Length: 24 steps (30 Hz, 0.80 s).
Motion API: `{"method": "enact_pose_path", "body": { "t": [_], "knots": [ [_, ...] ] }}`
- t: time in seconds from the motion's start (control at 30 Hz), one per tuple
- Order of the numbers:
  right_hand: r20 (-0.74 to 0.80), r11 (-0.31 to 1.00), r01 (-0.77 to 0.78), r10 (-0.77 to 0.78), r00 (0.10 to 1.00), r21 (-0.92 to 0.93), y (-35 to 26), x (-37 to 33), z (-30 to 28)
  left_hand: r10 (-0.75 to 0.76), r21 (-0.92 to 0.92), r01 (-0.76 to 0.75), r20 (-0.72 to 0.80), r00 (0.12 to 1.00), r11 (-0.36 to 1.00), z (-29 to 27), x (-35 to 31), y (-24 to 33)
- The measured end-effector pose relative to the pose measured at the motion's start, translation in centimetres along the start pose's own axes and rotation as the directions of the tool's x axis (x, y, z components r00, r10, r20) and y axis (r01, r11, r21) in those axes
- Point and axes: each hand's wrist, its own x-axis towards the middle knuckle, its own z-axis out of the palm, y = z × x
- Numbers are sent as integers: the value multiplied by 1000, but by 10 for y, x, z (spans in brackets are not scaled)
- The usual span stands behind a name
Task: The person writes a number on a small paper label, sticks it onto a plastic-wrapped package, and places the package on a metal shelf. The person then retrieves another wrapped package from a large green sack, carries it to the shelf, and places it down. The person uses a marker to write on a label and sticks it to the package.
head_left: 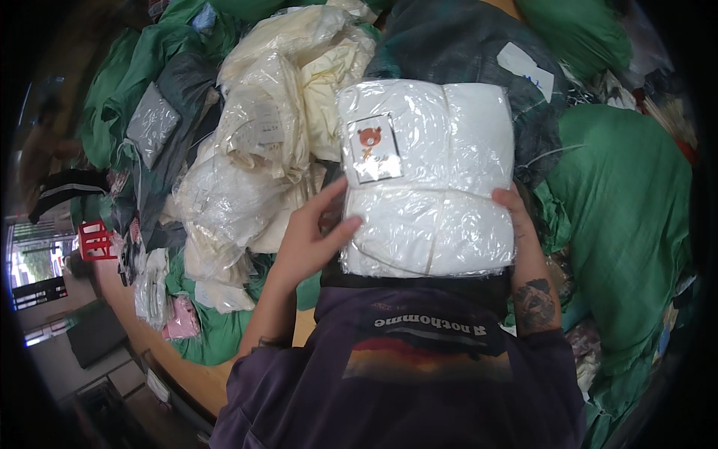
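Between my two hands is a bundle of white folded cloth (471, 150) in clear shiny plastic, tied crosswise with thin string. A card with a brown bear picture (376, 147) shows at its upper left. My left hand (318, 228) grips the left edge, thumb on top and fingers partly hidden behind it. My right hand (513, 206) holds the right edge, its fingertips over the top face and the rest of the hand partly hidden. The bundle is close in front of my body, just above the dark shirt.
Cream garments in clear bags (258, 142) are heaped to the left. A big green sack (621, 202) bulges on the right, and a dark sack (441, 37) lies beyond the bundle. A pink packet (182, 318) and a red plastic stool (96, 241) are at the left. Another person (48, 153) is at the far left.
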Motion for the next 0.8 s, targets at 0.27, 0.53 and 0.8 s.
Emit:
{"method": "enact_pose_path", "body": {
  "t": [0.27,0.53,0.8],
  "knots": [
    [27,998,53,-53,998,-32,10,7,-13,422,479,-384,32,906,789,-11,-34,20],
    [65,999,49,-50,997,21,12,9,-12,357,439,-475,327,875,763,-19,-33,43],
    [11,999,33,-33,999,14,6,5,-14,112,500,-312,390,914,808,-80,-36,42]
  ]
}}
